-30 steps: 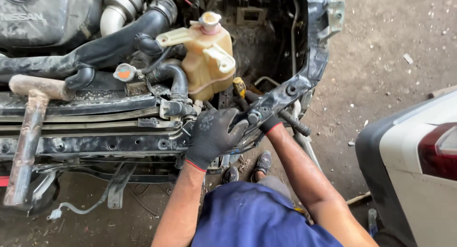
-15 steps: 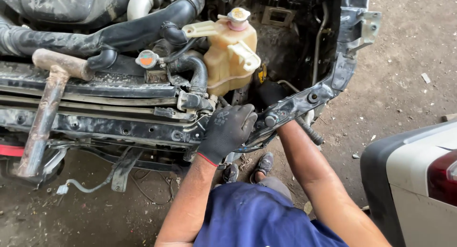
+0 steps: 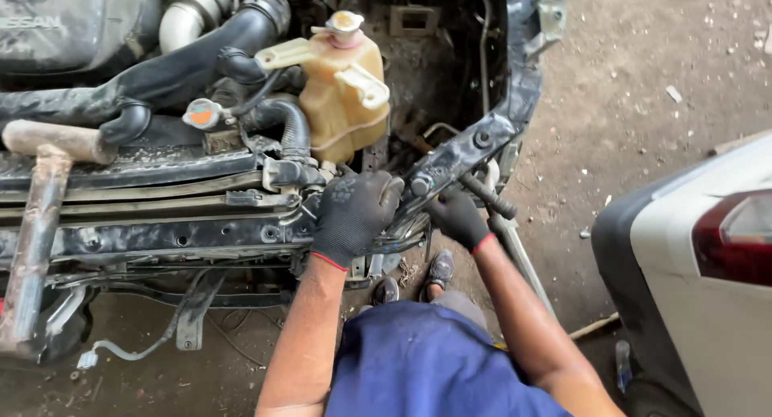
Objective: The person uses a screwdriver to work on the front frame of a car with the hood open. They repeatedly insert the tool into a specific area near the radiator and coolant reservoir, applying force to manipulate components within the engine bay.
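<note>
Head view looks down into an open engine bay. At far left a rusty hammer (image 3: 36, 224) lies across the front crossmember (image 3: 161, 236), its head up by a thick black intake hose (image 3: 161, 71). Further right sit a round radiator cap (image 3: 201, 113) and, behind it, a yellowed coolant reservoir (image 3: 346, 95) with a pale cap.

Just below the reservoir, the left hand (image 3: 352, 216) in a black glove presses flat on the crossmember's right end, fingers (image 3: 374, 193) curled over the top edge and closed on the metal.

Immediately right, the gloved right hand (image 3: 457, 216) is closed around a dark tool handle (image 3: 486, 196) that angles up to a bolt on the bent black bracket (image 3: 482, 139). Below the hands show the person's blue shirt (image 3: 434, 369) and shoes on the dirt floor (image 3: 643, 87). At far right stands a white vehicle corner with a red tail lamp (image 3: 736, 236).
</note>
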